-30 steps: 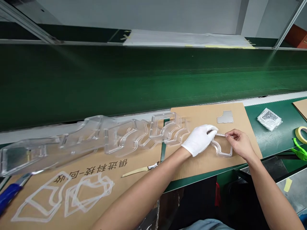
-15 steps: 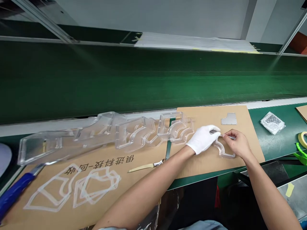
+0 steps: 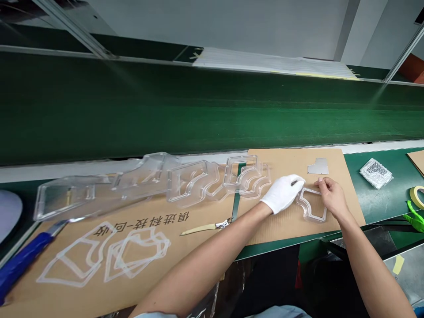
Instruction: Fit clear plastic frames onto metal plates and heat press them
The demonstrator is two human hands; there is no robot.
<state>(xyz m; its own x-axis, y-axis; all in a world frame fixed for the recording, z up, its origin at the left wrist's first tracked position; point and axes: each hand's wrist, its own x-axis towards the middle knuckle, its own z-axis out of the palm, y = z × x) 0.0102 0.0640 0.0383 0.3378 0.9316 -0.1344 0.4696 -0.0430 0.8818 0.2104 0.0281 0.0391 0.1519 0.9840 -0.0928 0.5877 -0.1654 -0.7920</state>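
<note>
At four o'clock on cardboard [image 3: 344,176], left grip [image 3: 282,193] and right grip [image 3: 333,197] pinch nearly shut, hold unclear, over a flat-laid clear frame [image 3: 314,218].

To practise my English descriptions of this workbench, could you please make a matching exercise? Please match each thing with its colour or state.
Column 1
1. Left hand
2. Right hand
3. Utility knife
4. Metal plate

Column 2
A. Bare
B. Blue handle
C. White glove
D. Grey, lying on a cardboard sheet

Right pairs: 1-C, 2-A, 3-B, 4-D
</note>
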